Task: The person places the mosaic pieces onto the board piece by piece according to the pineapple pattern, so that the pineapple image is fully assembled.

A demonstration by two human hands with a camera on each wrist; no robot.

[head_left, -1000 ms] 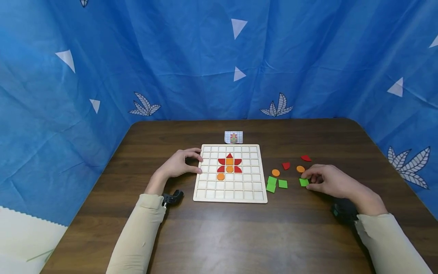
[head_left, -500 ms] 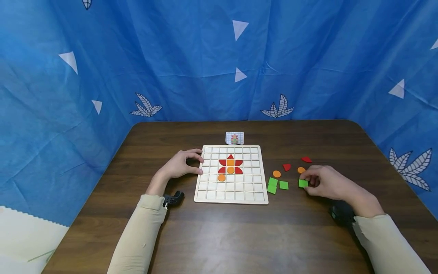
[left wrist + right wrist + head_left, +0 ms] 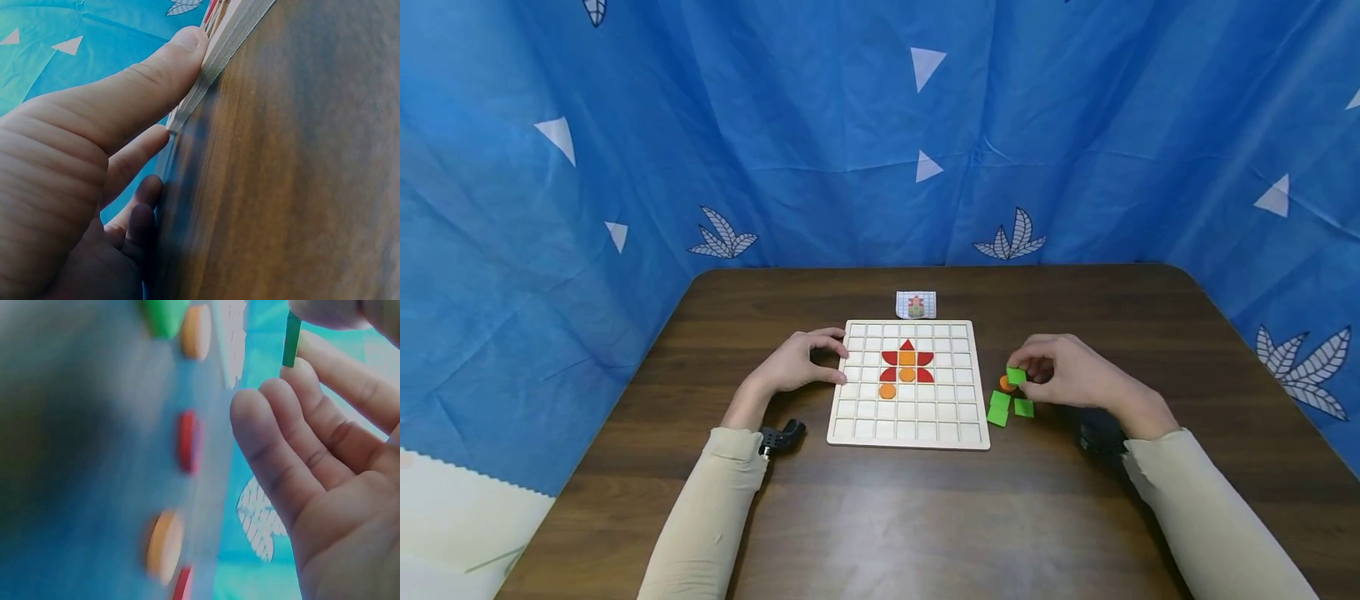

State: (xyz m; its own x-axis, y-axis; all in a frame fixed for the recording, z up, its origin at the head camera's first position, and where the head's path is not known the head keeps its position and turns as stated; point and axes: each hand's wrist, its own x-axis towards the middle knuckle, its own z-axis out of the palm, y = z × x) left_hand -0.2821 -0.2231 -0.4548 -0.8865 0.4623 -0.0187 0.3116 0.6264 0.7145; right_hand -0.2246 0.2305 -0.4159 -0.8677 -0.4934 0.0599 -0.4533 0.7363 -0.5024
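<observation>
My right hand [image 3: 1075,375] pinches a green square tile [image 3: 1017,377] between thumb and fingers, raised over the table right of the board. In the right wrist view that green tile [image 3: 292,339] appears edge-on at the fingertips. An orange disc [image 3: 1007,384] is partly hidden behind it. Just in front lie several green square tiles [image 3: 998,408]. My left hand [image 3: 797,361] touches the left edge of the white grid board [image 3: 940,433] with thumb and fingertips, the thumb [image 3: 181,53] at its rim. On the board, red pieces [image 3: 907,345], an orange square [image 3: 907,357] and orange discs [image 3: 887,391] form a pattern.
Behind the board lies a small printed card [image 3: 916,305] with a coloured pattern. In the right wrist view, red pieces [image 3: 189,442] and another orange disc [image 3: 165,547] lie on the table. A blue curtain [image 3: 850,125] hangs along the table's far side.
My right hand has picked up the green tile at the right and carried it left toward the board. My left hand stays at the board's edge.
</observation>
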